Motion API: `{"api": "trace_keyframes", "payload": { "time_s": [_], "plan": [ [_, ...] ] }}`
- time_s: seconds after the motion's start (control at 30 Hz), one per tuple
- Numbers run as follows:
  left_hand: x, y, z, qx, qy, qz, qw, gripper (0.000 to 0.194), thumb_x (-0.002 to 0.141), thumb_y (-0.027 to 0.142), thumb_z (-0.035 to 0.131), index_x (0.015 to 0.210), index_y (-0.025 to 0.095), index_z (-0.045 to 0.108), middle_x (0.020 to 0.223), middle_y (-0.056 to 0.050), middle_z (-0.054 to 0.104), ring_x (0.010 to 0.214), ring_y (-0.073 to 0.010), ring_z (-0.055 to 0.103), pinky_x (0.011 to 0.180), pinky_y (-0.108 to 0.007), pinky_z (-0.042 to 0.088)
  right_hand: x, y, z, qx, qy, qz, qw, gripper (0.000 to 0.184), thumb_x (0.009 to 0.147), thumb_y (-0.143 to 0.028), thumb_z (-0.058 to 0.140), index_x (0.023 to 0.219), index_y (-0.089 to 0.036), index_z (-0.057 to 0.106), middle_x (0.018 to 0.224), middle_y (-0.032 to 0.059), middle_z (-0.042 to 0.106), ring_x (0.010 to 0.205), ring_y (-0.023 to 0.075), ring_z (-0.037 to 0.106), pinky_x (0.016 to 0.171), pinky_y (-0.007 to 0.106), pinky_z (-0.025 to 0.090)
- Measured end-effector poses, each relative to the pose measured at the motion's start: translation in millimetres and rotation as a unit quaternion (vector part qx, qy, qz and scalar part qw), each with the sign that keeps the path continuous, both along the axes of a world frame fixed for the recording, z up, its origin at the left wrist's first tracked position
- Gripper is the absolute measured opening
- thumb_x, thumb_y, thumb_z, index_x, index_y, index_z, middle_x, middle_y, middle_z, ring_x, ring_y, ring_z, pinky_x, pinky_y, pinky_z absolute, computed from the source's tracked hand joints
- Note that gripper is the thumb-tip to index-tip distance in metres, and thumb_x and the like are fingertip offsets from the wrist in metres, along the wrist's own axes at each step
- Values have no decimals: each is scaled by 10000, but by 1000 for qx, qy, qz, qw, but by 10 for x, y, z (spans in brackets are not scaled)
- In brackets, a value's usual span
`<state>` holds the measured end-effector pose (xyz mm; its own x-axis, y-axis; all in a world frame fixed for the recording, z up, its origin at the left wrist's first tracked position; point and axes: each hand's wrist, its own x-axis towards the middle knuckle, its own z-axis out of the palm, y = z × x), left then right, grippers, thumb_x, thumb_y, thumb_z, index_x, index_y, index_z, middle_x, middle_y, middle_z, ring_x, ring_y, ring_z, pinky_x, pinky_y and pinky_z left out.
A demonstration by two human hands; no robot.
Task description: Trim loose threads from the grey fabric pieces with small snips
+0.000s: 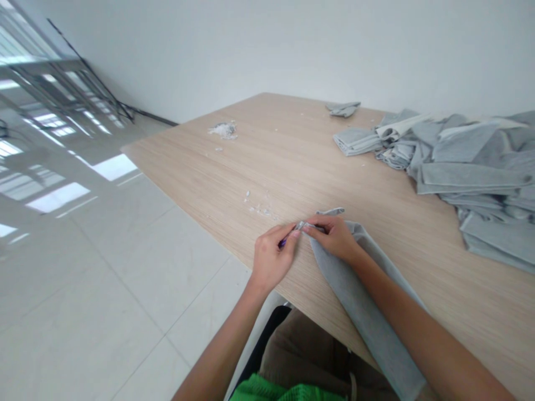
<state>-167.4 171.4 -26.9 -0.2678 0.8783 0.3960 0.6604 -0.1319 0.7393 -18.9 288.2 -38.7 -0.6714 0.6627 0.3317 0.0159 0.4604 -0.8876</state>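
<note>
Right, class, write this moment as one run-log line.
left grip: holds small purple item near grey cloth end | right grip: pinches grey cloth | pale scraps: on table | fabric pile: table's right side

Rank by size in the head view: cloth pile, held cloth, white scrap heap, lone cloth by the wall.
1. Cloth pile
2. Held cloth
3. Lone cloth and white scrap heap: too alike to rank.
</note>
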Motion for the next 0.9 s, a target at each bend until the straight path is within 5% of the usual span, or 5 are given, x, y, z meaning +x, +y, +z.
{"api": "trace_keyframes", "payload": {
  "time_s": [0.47, 0.9],
  "plan": [
    [8, -37, -14, -15, 10, 19, 1000, 277, 981, 312, 549, 1083, 175, 767, 949, -68, 771, 825, -185, 680, 766, -308, 499, -4, -25, 15, 52, -14, -22, 998, 136, 886, -272, 644, 859, -209, 761, 870, 36, 778, 807, 170, 707, 776, 300, 545],
    [8, 31, -8, -53, -48, 48, 996, 297, 980, 319, 513, 1046, 252, 795, 988, -3, 799, 857, -189, 716, 773, -287, 510, -108, -108, 64, 243, -33, -93, 965, 125, 898, -196, 601, 846, -202, 715, 840, 63, 756, 795, 195, 691, 774, 329, 548]
  ]
}}
